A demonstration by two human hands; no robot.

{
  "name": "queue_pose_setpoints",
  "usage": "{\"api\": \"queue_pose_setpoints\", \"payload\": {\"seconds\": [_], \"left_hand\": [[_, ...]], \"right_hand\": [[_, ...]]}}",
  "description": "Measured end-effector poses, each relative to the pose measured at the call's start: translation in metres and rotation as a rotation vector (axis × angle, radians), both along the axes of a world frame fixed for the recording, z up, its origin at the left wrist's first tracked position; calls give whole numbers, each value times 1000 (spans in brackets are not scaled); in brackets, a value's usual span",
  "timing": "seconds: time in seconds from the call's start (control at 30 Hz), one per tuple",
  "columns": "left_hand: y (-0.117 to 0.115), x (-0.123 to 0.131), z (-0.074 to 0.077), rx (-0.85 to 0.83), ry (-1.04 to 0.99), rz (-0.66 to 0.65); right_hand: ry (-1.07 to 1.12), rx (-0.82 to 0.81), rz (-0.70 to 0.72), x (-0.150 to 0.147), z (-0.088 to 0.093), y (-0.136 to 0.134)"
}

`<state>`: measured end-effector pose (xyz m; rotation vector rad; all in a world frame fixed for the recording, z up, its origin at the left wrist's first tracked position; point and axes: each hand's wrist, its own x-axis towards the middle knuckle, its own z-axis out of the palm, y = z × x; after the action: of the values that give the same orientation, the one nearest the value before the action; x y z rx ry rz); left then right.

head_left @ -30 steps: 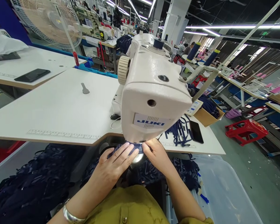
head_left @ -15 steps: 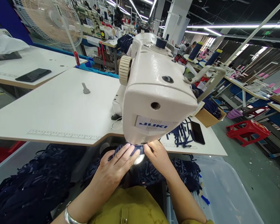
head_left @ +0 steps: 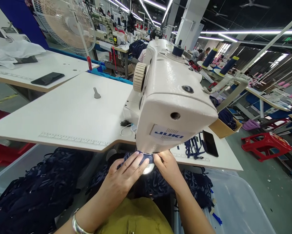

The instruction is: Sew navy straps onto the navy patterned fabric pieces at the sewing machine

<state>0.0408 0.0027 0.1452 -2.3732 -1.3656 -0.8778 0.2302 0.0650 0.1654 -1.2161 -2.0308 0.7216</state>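
Note:
A white JUKI sewing machine (head_left: 170, 97) stands on a white table (head_left: 70, 113), its head towards me. Under the head lies a piece of dark navy fabric (head_left: 146, 158). My left hand (head_left: 125, 177) rests flat on that fabric with its fingers stretched out towards the needle area. My right hand (head_left: 166, 167) pinches the fabric's edge just below the machine head. The needle itself is hidden behind the head. More navy fabric (head_left: 194, 185) hangs below my hands.
A heap of navy pieces (head_left: 33, 191) fills a bin at lower left. A clear plastic bin (head_left: 233, 208) stands at lower right. Navy straps (head_left: 193, 146) and a black phone (head_left: 210, 143) lie on the table's right end. A fan (head_left: 65, 22), other workstations and a red stool (head_left: 267, 144) surround me.
The view has shifted slightly, so the machine sits further right and lower in the picture. Both hands stay on the fabric under the head, nearly unmoved.

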Motion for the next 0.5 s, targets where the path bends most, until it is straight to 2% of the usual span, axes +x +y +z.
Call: {"api": "queue_pose_setpoints", "payload": {"seconds": [0.17, 0.5], "left_hand": [[0, -2, -4, 13, -30, -15], [-1, 0, -1, -27, -44, -19]], "right_hand": [[24, 4, 13, -2, 0, 0], [31, 42, 27, -2, -1, 1]]}}
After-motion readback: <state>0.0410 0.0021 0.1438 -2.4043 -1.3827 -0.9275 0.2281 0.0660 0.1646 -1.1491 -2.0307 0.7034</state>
